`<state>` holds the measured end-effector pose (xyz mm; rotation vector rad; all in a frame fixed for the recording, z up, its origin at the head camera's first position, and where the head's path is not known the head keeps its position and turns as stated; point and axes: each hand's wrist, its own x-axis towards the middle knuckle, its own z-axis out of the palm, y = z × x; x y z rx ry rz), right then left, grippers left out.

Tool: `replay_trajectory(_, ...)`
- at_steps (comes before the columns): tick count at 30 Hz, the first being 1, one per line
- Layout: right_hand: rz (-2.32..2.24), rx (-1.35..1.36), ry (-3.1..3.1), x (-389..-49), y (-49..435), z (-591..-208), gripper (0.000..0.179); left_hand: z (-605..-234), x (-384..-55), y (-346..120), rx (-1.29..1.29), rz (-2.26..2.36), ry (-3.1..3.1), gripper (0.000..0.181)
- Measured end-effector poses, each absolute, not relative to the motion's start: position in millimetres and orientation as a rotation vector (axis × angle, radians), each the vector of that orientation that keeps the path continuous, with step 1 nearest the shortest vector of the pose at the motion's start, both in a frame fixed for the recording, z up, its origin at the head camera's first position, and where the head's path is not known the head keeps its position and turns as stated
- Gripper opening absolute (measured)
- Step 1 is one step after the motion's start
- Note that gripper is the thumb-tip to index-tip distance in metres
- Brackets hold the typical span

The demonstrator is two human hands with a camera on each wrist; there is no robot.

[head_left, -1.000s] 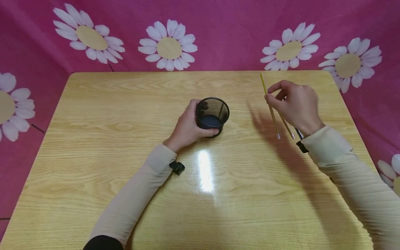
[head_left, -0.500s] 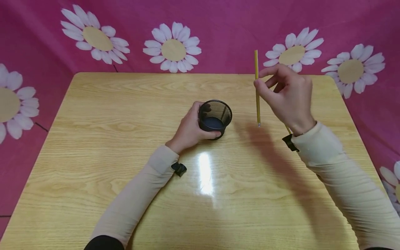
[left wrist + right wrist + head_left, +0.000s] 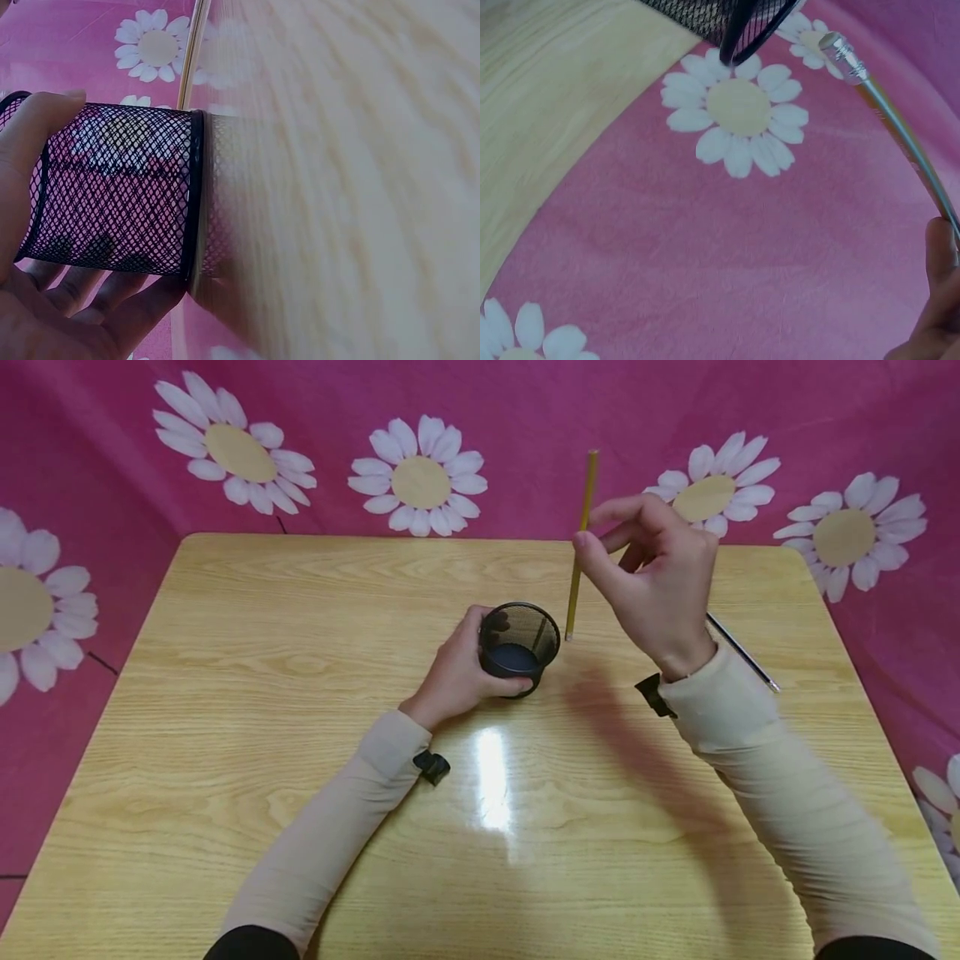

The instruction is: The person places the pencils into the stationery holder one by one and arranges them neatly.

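Note:
A black mesh pencil cup (image 3: 517, 625) stands upright on the table, its inside bare down to the dark bottom. My left hand (image 3: 454, 675) grips it from the left, thumb across the near side; in the left wrist view the fingers wrap the mesh wall (image 3: 120, 202). My right hand (image 3: 658, 578) pinches a yellow pencil (image 3: 576, 578) between thumb and forefinger, raised above the table just right of the cup. The pencil is nearly vertical, its white eraser and silver ferrule (image 3: 845, 56) at the lower end, close to the cup's rim (image 3: 739, 34) in the right wrist view.
A dark pencil (image 3: 744, 652) lies on the wooden table (image 3: 247, 635) at the right, partly hidden behind the right wrist. A pink cloth with white daisies (image 3: 555, 410) hangs along the table's back and sides.
My right hand has lifted the yellow pencil and carried it left toward the cup, turning it more upright. The dark pencil on the table has come into fuller view. The left hand keeps its grip.

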<state>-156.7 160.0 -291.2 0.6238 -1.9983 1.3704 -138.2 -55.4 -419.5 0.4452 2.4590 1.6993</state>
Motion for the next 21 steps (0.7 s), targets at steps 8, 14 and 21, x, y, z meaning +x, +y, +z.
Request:
replay_trajectory(8, 1.239, 0.748, -2.039, -158, 150, -302, 0.013, -419, -140, -55, 0.449, 1.695, 2.457, 0.09)
replay_trajectory(14, 1.123, 0.845, -2.105, -160, 147, -312, 0.017, -418, -139, -56, 0.446, 1.69, 2.458, 0.09)
replay_trajectory(21, 1.075, 0.857, -2.188, -160, 143, -330, 0.015, -420, -140, -56, 0.448, 1.688, 2.459, 0.091)
